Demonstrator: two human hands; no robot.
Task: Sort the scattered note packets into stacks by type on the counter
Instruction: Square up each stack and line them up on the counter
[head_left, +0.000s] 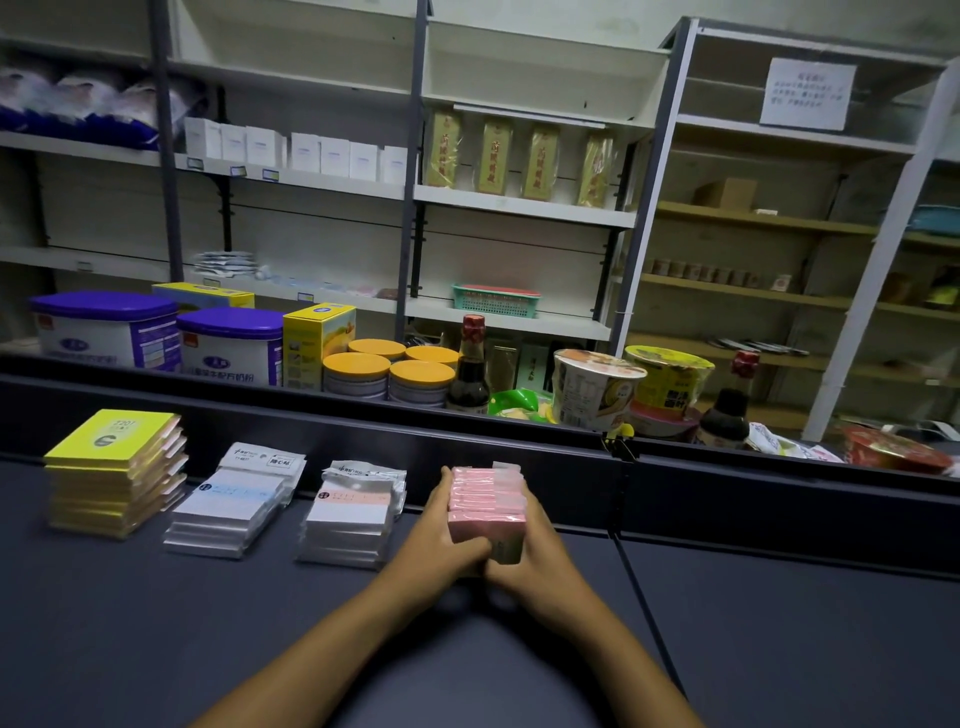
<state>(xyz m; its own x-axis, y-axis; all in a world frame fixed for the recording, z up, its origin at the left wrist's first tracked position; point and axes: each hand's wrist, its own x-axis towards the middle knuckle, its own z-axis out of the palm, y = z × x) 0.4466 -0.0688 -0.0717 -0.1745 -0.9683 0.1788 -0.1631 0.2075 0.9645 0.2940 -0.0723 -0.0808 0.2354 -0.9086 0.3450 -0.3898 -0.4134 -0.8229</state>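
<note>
Purple-lidded tins (106, 328), soy bottles (470, 366) and noodle cups (595, 387) behind.

Head view, sole camera: worn at head height, facing forward and down across the dark grey flat counter (182, 639). Near edge of frame: both forearms entering from the bottom centre. Middle distance: the dark raised counter ledge (363, 415) running left to right. Far field: white metal shelving units (519, 205) against the back wall. Wide-angle lens; straight lines bow toward the frame edges. No second view shares the scene.
</note>
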